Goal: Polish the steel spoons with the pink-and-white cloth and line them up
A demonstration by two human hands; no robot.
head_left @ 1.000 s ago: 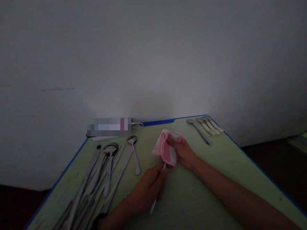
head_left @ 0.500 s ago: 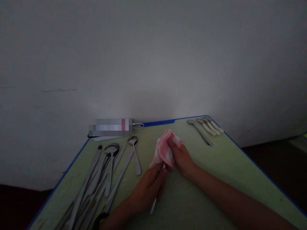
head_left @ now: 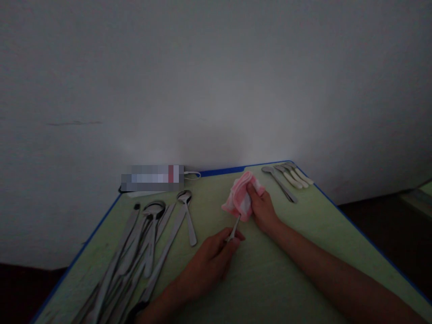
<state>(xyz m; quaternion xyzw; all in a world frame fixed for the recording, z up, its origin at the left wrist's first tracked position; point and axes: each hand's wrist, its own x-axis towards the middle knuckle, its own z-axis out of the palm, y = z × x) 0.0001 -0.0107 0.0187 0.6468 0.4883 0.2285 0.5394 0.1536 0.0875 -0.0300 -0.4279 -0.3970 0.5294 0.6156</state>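
Left hand: grip narrow, around the metal stem of a utensil just below frame centre; its upper end is hidden by a pink-and-white cloth. Right hand: grip holds that cloth, thumb on top. Surface: pale green; jumbled cutlery at lower left, pale-handled utensils right of centre.

Against the grey wall stands a green, blue-edged table, bearing a pixelated object with white cord.
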